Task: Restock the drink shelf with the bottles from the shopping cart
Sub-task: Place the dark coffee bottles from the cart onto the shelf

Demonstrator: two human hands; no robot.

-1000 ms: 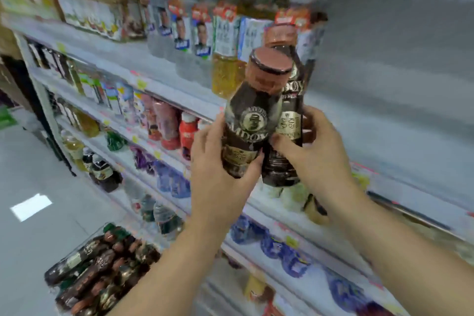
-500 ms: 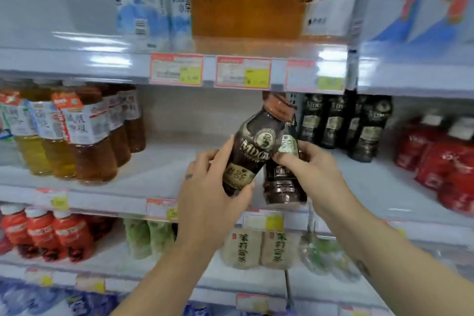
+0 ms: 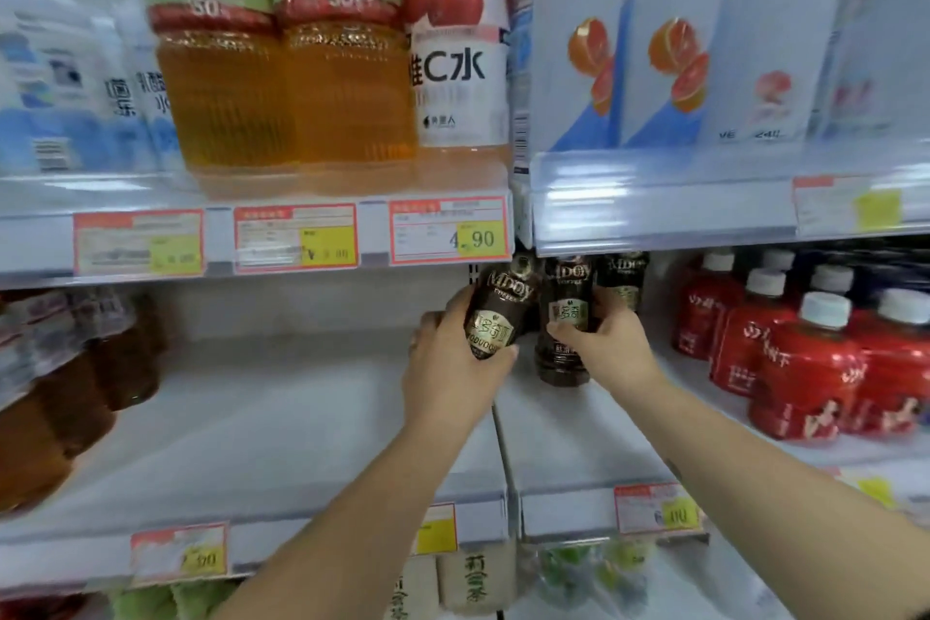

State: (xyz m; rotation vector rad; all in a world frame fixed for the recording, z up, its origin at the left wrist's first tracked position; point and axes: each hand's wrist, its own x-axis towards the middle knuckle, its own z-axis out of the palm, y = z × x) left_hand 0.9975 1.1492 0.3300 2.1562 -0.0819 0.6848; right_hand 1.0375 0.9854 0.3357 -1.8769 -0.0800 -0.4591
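Note:
My left hand (image 3: 448, 363) grips a dark brown coffee bottle (image 3: 498, 312) with a gold label, tilted and held just above the middle shelf (image 3: 302, 418). My right hand (image 3: 604, 342) holds a second, identical dark bottle (image 3: 566, 317), upright, with its base on or just above the shelf. Both bottles' caps are hidden under the upper shelf edge. Another dark bottle of the same kind (image 3: 621, 282) stands at the back behind them. The shopping cart is out of view.
Red bottles with white caps (image 3: 805, 357) crowd the shelf to the right. Brown tea bottles (image 3: 75, 393) stand at the left. The upper shelf (image 3: 302, 237) with price tags carries large amber tea bottles (image 3: 282, 91) and white bottles (image 3: 654, 40).
Both hands have carried the two dark bottles deeper into the middle shelf, toward the same-brand bottles at the back. The camera has moved closer to the shelf.

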